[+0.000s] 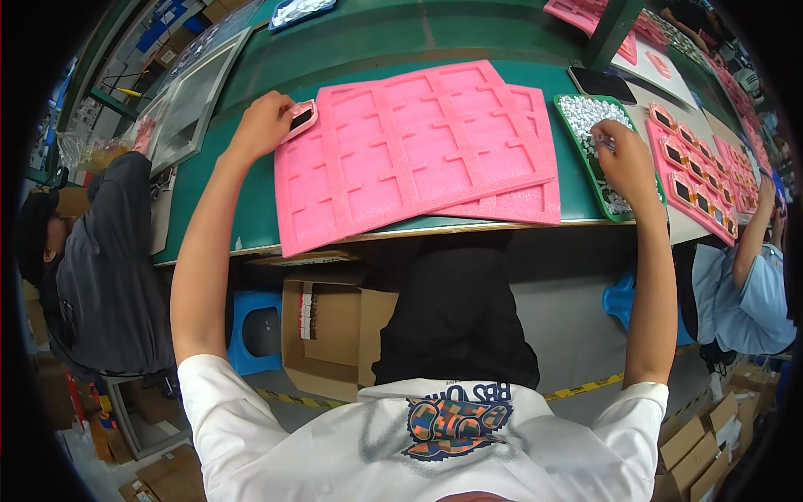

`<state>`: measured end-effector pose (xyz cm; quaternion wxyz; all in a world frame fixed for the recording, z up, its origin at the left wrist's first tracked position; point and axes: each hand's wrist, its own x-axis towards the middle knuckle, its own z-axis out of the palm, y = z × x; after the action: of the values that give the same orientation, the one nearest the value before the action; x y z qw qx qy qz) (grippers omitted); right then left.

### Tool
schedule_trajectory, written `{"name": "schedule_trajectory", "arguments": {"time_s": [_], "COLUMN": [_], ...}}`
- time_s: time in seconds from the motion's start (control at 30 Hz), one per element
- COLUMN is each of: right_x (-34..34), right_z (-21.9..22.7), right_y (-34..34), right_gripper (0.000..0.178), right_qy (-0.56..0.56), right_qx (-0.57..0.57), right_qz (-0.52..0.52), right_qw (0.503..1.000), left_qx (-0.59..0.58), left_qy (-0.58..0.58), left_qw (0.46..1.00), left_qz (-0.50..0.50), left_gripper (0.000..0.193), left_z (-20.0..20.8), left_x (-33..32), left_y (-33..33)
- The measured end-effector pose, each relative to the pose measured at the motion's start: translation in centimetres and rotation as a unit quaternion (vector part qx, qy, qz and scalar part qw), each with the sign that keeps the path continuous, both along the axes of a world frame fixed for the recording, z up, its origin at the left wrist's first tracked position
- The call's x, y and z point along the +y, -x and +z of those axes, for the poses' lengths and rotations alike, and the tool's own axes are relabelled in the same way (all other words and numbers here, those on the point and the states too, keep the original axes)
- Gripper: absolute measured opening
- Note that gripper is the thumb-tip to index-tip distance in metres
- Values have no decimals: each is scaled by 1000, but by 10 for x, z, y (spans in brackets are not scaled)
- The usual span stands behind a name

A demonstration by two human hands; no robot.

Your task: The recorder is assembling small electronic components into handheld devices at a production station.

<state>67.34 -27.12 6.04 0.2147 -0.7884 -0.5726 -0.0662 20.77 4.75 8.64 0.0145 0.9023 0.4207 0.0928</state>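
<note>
My left hand [266, 125] grips a small pink-framed device with a dark screen [302, 120] at the upper left corner of a pink foam tray [407, 146]. The tray has rows of square recesses and lies over a second pink foam tray [545, 180], turned at a slight angle. Over on the right, my right hand [626, 161] reaches into a green tray [619, 213] filled with small white pieces [588, 109]. Its fingers are pinched together; what lies between them is too small to make out.
Right of the green tray lies a pink foam tray holding dark-screened devices [691, 171]. A black phone-like slab [600, 84] rests behind, near a green post [615, 33]. One person [113, 268] sits at the left, another [740, 284] at the right. An open cardboard box [335, 330] stands below the table.
</note>
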Motion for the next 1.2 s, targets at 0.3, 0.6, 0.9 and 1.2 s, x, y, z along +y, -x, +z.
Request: {"name": "schedule_trajectory", "arguments": {"time_s": [0.3,0.6,0.9,1.2], "right_x": [-26,-41,-35,-15], "right_z": [29,23,10,-7], "right_y": [62,144,195,212], "right_gripper": [26,42,40,37], "right_qy": [-221,-334,-259,-217], "right_qx": [503,516,538,613], "right_qz": [206,307,394,346], "right_qw": [810,727,698,676], "left_qx": [-107,-337,-409,-390], "left_qy": [109,204,190,159], "left_qw": [987,918,889,904], "left_qz": [57,-47,-84,-67], "left_gripper": [37,56,64,60], "left_z": [-4,-38,-60,-63], "left_x": [-23,-20,-29,-31], "left_y": [-4,52,52,55]}}
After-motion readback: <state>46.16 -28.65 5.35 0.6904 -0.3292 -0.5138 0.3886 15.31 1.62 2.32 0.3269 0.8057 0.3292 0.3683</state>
